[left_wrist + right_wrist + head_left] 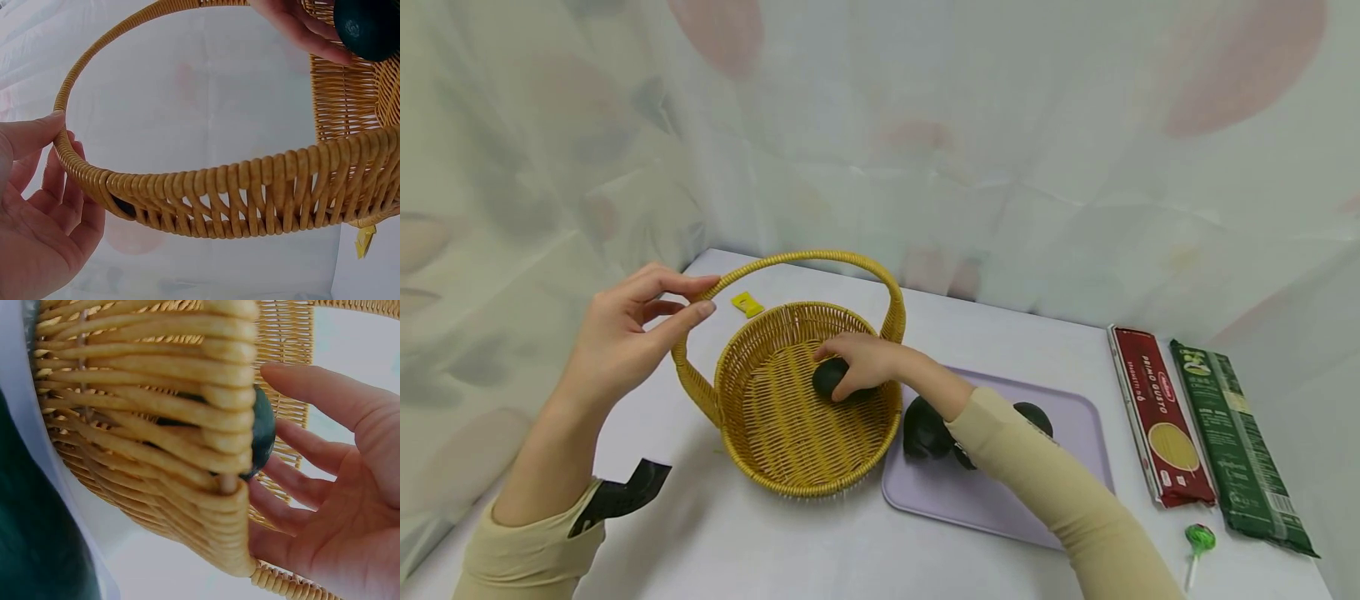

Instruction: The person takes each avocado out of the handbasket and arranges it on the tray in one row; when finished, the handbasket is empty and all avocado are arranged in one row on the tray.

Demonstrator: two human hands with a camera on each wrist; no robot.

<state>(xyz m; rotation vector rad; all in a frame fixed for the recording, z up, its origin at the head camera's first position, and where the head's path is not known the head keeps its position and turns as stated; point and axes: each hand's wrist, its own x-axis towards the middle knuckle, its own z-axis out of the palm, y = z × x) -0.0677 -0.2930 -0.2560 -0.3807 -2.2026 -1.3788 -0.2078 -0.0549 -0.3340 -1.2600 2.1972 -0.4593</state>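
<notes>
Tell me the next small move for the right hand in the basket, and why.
Probably let go and lift out: the right hand has the dark avocado down on the basket floor, the left hand steadies the handle, and more avocados wait on the tray.

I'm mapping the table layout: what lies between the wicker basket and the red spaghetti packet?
In the head view, a lilac tray lies between the basket and the red spaghetti packet, carrying dark avocados, with the right sleeve crossing over it.
</notes>
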